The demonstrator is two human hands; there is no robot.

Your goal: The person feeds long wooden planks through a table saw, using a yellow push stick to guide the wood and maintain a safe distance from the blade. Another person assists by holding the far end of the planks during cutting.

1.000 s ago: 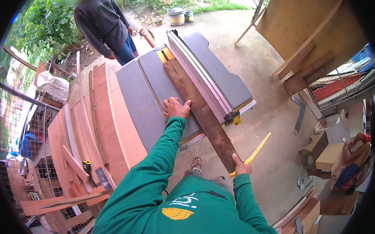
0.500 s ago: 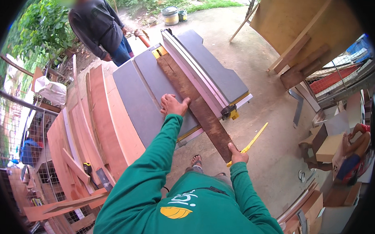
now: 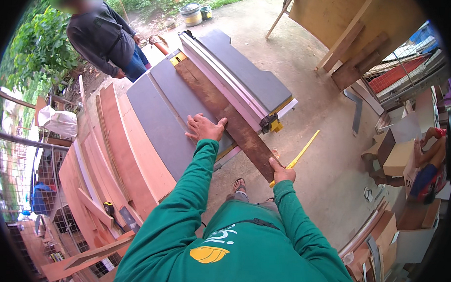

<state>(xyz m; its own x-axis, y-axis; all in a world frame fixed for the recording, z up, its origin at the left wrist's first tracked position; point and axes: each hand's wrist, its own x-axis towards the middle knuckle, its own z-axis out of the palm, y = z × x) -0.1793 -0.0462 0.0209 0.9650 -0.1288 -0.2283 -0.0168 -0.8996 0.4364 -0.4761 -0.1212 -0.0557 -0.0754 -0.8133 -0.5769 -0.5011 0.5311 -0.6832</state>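
A long, worn brown wooden board point(image 3: 226, 111) lies on the grey top of a table saw point(image 3: 159, 111), along the pale rail of its fence point(image 3: 222, 81). Its near end juts out past the table edge toward me. My left hand point(image 3: 205, 128) is open, fingers spread over the table top, its thumb at the board's left edge. At the board's near end, my right hand point(image 3: 282, 171) is closed round a yellow push stick point(image 3: 304, 151), the thumb lying over the board. The stick's long end points away to the right. Near the board's far end is a yellow piece point(image 3: 177, 58); no blade can be made out.
Wide reddish plywood sheets point(image 3: 131, 137) stand left of the saw, with a tape measure point(image 3: 109, 208) on them. Another person point(image 3: 102, 35) stands beyond the far left corner. At right sit a seated person's legs point(image 3: 428, 158), cardboard boxes point(image 3: 398, 157) and a metal square point(image 3: 355, 113).
My left fingers have spread out flatter from a more curled shape. The board and my right hand have edged slightly forward over the saw. The whole view has shifted a little.
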